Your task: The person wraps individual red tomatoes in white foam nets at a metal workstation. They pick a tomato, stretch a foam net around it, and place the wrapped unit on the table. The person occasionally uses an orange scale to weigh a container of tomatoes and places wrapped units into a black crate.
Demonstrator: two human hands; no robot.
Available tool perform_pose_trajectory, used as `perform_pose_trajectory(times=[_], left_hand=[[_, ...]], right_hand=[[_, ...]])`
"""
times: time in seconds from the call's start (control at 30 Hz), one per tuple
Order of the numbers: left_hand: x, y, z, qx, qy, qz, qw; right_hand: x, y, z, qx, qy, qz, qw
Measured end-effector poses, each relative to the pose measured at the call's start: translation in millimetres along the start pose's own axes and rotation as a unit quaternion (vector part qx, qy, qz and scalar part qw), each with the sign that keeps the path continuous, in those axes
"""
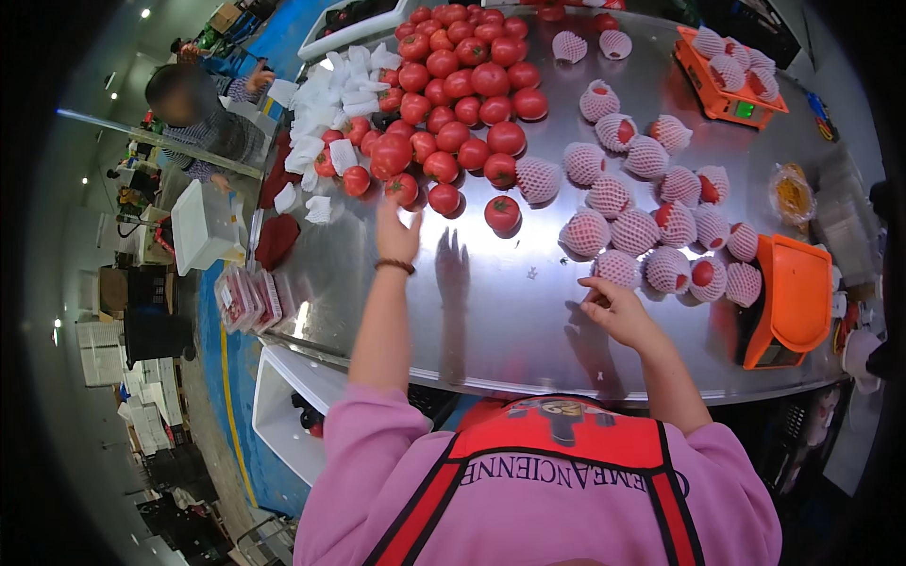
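Note:
My left hand (398, 230) reaches to the near edge of a pile of red tomatoes (453, 85); its fingertips are at a tomato (401, 189), and whether they grip it I cannot tell. Above and left of that lies a heap of white foam net sleeves (347, 81). My right hand (614, 308) hovers just below the nearest netted tomato (616, 267), thumb and fingers loosely curled, with nothing visible in it. Several more tomatoes in foam nets (633, 230) spread over the right half of the steel table (495, 311). A lone bare tomato (502, 214) sits between the hands.
An orange scale (796, 297) stands at the right; another orange scale (732, 102) farther back holds netted tomatoes. Clear plastic packs (248, 301) and a dark red cloth (277, 240) lie at the left edge. A co-worker (205, 120) is beyond, beside a white foam box (205, 226).

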State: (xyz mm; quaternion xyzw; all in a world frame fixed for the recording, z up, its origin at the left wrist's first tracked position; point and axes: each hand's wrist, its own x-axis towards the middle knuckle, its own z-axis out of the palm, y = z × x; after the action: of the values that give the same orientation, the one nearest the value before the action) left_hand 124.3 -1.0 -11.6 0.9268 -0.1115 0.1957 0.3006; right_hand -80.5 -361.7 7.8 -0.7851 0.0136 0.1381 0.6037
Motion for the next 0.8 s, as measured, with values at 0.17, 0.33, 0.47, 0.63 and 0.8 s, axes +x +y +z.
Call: perform_pose_trajectory(times=[0.17, 0.33, 0.47, 0.63, 0.8], left_hand=[[109.9, -136.6, 1.2, 0.046, 0.148, -0.15, 0.977], [152.1, -330.5, -23.2, 0.09, 0.058, -0.389, 0.915], [197.2, -258.1, 28.6, 0.164, -0.063, -0.456, 0.872], [189.4, -220.6, 27.5, 0.168, 0.143, -0.122, 0.968], [83.0, -41.5, 30.3, -0.344, -0.04, -0.088, 0.934]], right_hand=[[28.7, 10.3, 14.2, 0.017, -0.04, 0.038, 0.998], [47.9, -0.6, 1.2, 0.072, -0.046, 0.06, 0.995], [66.8, -11.9, 0.3, 0.068, 0.002, 0.099, 0.993], [90.9, -17.7, 10.2, 0.089, -0.003, 0.08, 0.993], [115.1, -32.4, 37.7, 0.036, 0.05, -0.065, 0.996]])
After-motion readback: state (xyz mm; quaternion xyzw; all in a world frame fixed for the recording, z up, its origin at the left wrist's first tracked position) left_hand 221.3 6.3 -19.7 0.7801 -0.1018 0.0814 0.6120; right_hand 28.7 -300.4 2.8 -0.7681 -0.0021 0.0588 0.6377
